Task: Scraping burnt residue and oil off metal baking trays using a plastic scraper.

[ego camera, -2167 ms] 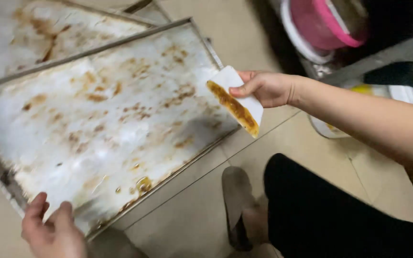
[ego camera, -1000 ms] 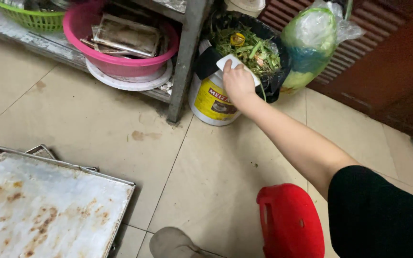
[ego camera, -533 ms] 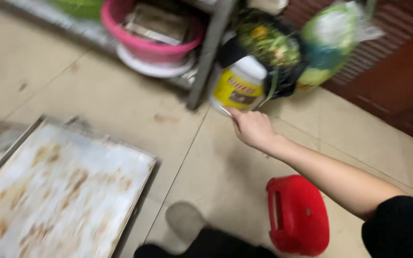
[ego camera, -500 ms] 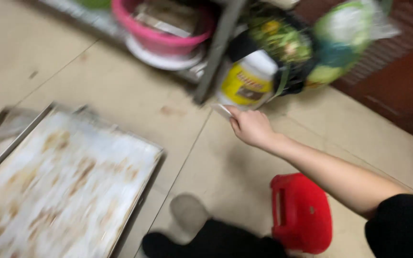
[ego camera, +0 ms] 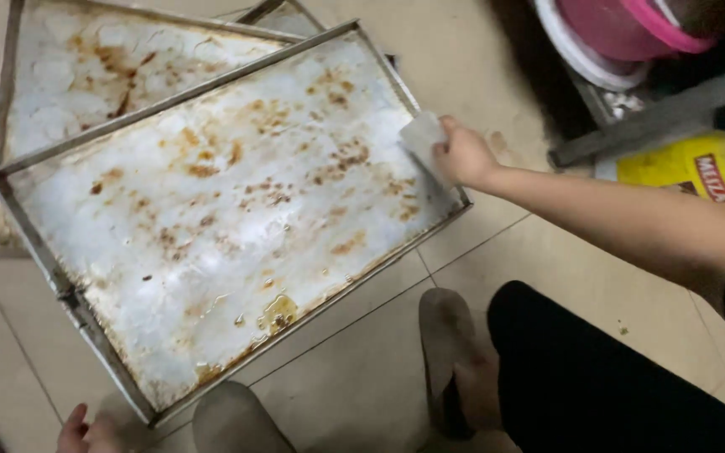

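Beige tiled floor. My right hand (ego camera: 463, 155), which a second ago reached to the waste bin, is back, gripping a white flat plastic scraper (ego camera: 423, 138) on the far corner of the greasy rectangular metal baking tray (ego camera: 211, 210); the scraper's load is gone. My left hand (ego camera: 86, 429) sits by the near corner; I cannot tell its grip. A second tray (ego camera: 86, 67) lies beneath; pink basin (ego camera: 639, 25) and yellow-labelled bucket (ego camera: 698, 168) stand clear; my slippered foot (ego camera: 451, 352) is close.

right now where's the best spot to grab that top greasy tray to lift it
By the raised metal rim of the top tray, at the near corner beside the left hand, from below. It lies tilted over another tray; the flat is greasy, and the right hand is scraping the far edge.
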